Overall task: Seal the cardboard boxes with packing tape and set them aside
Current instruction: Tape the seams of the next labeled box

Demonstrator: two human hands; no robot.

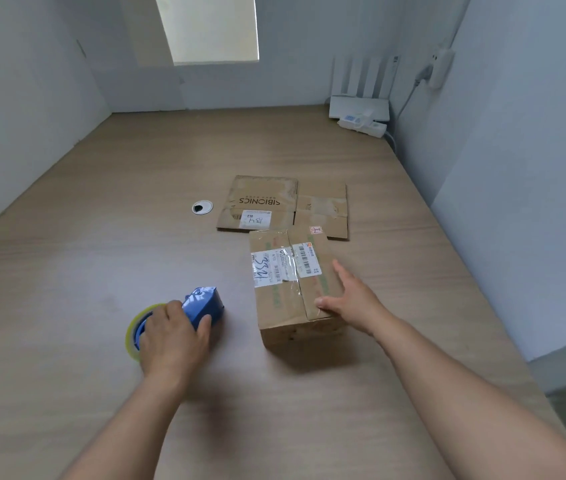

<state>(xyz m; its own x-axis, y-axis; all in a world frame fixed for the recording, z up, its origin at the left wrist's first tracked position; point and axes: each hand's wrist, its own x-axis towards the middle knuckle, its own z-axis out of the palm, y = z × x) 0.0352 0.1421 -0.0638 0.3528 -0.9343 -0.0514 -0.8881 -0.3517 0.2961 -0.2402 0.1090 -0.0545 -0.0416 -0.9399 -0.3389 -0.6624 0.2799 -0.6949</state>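
A closed brown cardboard box (285,292) with white shipping labels and clear tape along its top seam stands on the wooden table (101,237). My right hand (350,296) lies flat on the box's near right top edge, fingers straight. To the left, my left hand (174,332) grips a blue tape dispenser (205,303) that carries a roll of clear yellowish tape (134,332) and rests on the table. Behind the box lies a flattened cardboard box (267,202), printed SIBIONICS, flaps spread.
A round cable grommet (202,207) sits in the table left of the flattened box. A white router (359,107) and a power strip (364,126) stand at the far right corner by the wall. The table's right edge runs close to the box.
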